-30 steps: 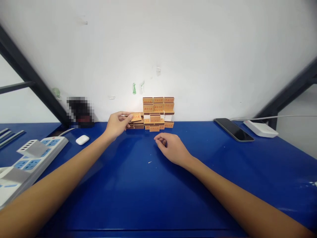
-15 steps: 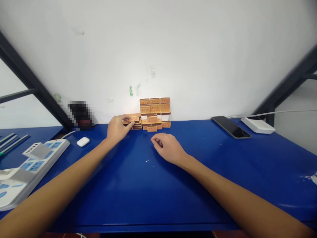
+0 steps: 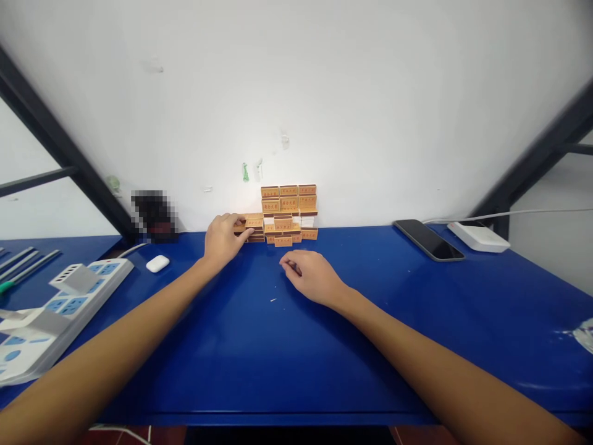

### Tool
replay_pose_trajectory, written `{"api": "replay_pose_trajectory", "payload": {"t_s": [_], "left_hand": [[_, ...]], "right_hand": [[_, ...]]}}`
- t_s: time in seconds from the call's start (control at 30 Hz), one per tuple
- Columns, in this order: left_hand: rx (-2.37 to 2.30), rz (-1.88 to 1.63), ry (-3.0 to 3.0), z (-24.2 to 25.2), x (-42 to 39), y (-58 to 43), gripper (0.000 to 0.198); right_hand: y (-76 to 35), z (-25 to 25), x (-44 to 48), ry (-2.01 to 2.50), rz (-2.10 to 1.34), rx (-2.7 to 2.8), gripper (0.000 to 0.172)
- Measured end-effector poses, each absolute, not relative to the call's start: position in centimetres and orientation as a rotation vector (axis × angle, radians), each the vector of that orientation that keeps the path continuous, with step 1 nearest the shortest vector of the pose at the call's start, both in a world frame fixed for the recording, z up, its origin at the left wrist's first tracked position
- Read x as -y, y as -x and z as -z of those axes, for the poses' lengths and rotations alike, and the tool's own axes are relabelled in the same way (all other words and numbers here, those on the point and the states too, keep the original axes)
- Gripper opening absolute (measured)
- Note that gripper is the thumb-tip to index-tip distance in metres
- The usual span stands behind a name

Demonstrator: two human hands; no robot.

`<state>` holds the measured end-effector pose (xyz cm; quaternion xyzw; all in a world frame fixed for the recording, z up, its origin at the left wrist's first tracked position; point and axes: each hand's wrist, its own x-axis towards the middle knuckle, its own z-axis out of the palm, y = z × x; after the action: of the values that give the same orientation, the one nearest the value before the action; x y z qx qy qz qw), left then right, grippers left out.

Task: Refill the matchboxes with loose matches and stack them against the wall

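Orange matchboxes with dark striking sides stand stacked against the wall. The taller stack point(image 3: 289, 203) is in the middle; its lower rows show white ends and a matchbox point(image 3: 283, 241) standing in front. A lower matchbox pile point(image 3: 254, 220) adjoins it on the left. My left hand point(image 3: 225, 238) is at that pile's left end, thumb in front and fingers above, closed around a matchbox point(image 3: 239, 228) that is partly hidden. My right hand point(image 3: 315, 275) rests on the table in front of the taller stack, apart from it, fingers curled in with nothing visible in them.
On the left of the blue table point(image 3: 259, 358) lie a power strip point(image 3: 99, 290) with plugs, a white earbud case point(image 3: 157, 264) and grey rods point(image 3: 32, 269). A phone point(image 3: 428, 240) and a white box point(image 3: 479, 237) with a cable lie at the right. Behind is the wall point(image 3: 361, 123).
The matchbox at my left fingertips now sits flush on the low pile, and the fingers have drawn slightly left off it. My right hand stays almost still. The view has shifted slightly.
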<state>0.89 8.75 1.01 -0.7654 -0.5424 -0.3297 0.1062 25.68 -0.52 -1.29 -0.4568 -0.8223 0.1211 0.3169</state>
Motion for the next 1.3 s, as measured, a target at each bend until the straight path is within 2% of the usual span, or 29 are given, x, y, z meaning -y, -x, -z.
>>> {"api": "replay_pose_trajectory", "payload": {"t_s": [0.57,0.77,1.07,1.3], "left_hand": [[1.303,0.75,2.164,-0.9,-8.2,-1.0,0.068],[1.277,0.813,2.16,-0.2,-8.6,-1.1,0.073],[1.22,0.906,2.124,0.8,-8.4,-0.8,0.088],[1.254,0.891,2.133,1.0,-8.6,-0.7,0.095]], "right_hand": [[-26.0,1.2,0.3,1.207,-0.298,2.189,0.015],[-26.5,1.4,-0.1,1.236,-0.257,2.217,0.016],[-26.8,1.4,0.1,1.186,0.096,2.389,0.021],[-26.7,1.6,0.2,1.167,0.114,2.411,0.022]]}}
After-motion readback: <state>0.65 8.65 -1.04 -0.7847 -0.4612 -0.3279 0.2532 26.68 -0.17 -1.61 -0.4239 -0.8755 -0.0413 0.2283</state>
